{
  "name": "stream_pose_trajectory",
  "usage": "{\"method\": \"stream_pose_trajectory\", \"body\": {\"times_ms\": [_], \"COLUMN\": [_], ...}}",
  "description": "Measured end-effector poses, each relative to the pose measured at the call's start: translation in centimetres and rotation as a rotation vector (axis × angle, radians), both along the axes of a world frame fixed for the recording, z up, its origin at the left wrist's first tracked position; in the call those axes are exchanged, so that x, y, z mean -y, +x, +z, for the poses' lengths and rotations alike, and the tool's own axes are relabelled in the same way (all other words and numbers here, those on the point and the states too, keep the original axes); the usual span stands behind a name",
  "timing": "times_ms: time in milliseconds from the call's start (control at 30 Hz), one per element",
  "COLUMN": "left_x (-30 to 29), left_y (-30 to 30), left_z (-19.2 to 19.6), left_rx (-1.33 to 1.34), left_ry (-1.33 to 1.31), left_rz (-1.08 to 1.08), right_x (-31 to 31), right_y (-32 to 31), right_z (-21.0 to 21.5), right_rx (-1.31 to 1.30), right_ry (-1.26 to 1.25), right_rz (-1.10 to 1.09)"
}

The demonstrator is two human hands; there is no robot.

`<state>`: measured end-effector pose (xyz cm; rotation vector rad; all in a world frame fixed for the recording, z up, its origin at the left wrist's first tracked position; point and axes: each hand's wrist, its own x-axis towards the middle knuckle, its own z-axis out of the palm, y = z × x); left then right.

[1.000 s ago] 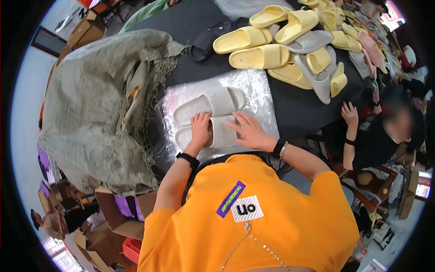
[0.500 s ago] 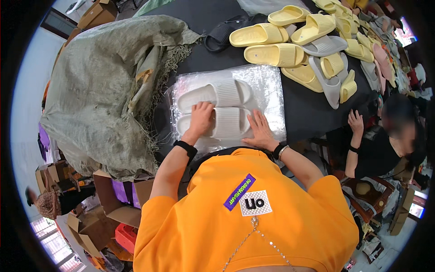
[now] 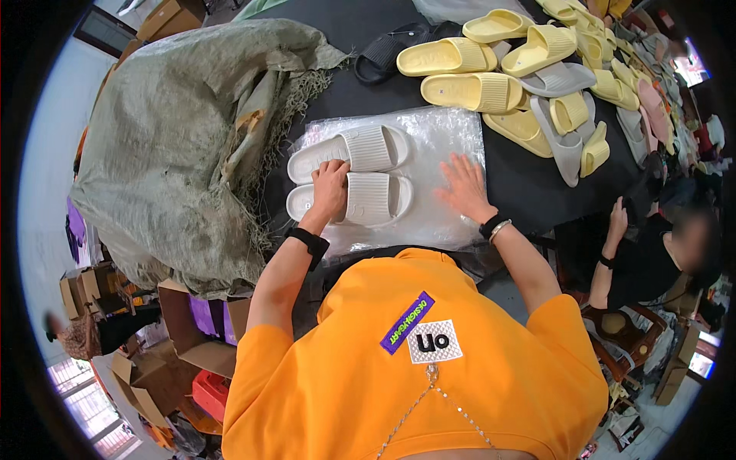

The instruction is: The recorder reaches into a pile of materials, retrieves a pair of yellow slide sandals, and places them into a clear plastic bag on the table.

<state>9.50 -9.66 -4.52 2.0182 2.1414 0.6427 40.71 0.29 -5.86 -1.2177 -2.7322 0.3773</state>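
A pair of pale grey slide slippers (image 3: 368,198) lies side by side on a stack of clear plastic bags (image 3: 437,230), toes to the right. My left hand (image 3: 331,188) is closed over their inner edges at the heel end, its fingers curled down where the two meet. Part of the near slipper's footbed is hidden under that hand. To the right of the slippers, my right hand (image 3: 464,186) lies flat with fingers spread on the plastic, holding nothing.
Yellow slippers (image 3: 471,92) and grey ones (image 3: 563,142) are piled at the table's far right. Black slippers (image 3: 383,57) sit behind the bags. A frayed woven sack (image 3: 176,153) bulges at the left. Open cardboard boxes (image 3: 203,337) stand lower left; a seated person (image 3: 652,261) is at the right.
The grey slippers have shifted a little left with my left hand. My right hand has moved away from their toes to the right and spread out on the plastic.
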Motion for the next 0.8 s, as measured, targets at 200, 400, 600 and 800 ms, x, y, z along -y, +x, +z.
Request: {"method": "stream_pose_trajectory", "body": {"times_ms": [200, 400, 600, 800], "left_x": [-1.5, -5.9, -9.0, -9.7], "left_y": [1.1, 6.3, 11.8, 9.5], "left_z": [1.5, 4.5, 4.5, 0.9], "left_rx": [0.034, 0.197, 0.154, -0.004], "left_ry": [-0.047, 0.124, 0.091, -0.052], "left_rz": [-0.007, -0.104, -0.193, -0.127], "right_x": [0.4, 2.4, 2.3, 2.6], "right_y": [-0.6, -0.9, 0.9, 1.8], "right_z": [0.4, 0.6, 0.8, 0.2], "right_rx": [0.025, 0.060, -0.166, 0.075], "right_ry": [0.057, -0.128, -0.329, -0.032], "right_rz": [0.006, 0.229, 0.179, 0.137]}}
